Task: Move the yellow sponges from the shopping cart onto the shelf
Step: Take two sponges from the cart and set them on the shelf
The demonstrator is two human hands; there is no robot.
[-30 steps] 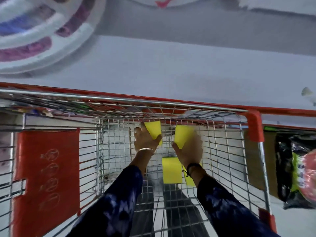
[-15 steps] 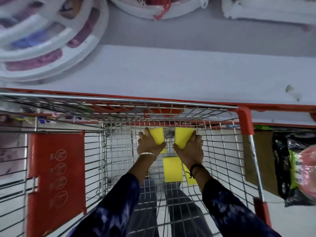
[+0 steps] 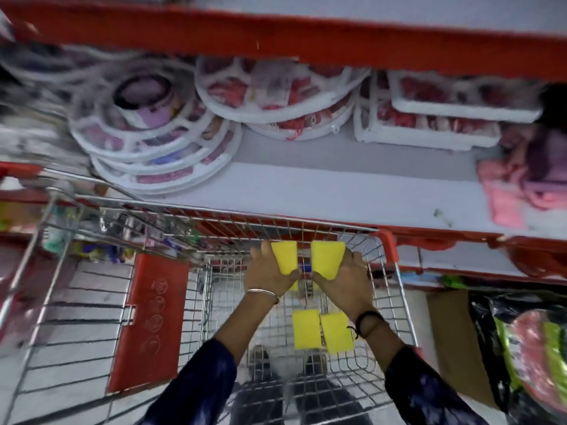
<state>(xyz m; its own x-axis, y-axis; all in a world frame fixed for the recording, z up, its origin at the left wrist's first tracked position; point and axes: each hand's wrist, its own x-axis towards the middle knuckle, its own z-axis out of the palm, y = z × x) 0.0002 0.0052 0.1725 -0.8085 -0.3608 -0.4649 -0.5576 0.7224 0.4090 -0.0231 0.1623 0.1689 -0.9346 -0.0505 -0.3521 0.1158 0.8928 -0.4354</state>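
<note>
**Two sponges up at the cart rim, two left in the basket**

We have a yellow sponge in each hand. Our left hand (image 3: 270,271) is closed around the left sponge (image 3: 285,257), thumb on its near edge and fingers wrapped round the far side. Our right hand (image 3: 346,277) grips the right sponge (image 3: 326,259) the same way. Both sponges stand side by side, close but apart, just under the far rim of the cart (image 3: 306,220).

A second ago the same pair sat lower, deep against the far wire wall; now they have risen to rim height, and our view has tipped up so that the shelf (image 3: 337,191) and its stock fill the top of the frame. We read that as the lift under way: the pick is done and the carry across to the shelf comes next. The bare grey stretch of shelf straight ahead, between the round packs (image 3: 153,154) on the left and the pink cloths (image 3: 515,191) on the right, looks like the natural landing spot.

Two more sponges (image 3: 322,334) lie flat on the basket floor, touching or nearly so, below our wrists. So the task is, at best, half done once this pair lands.
</note>
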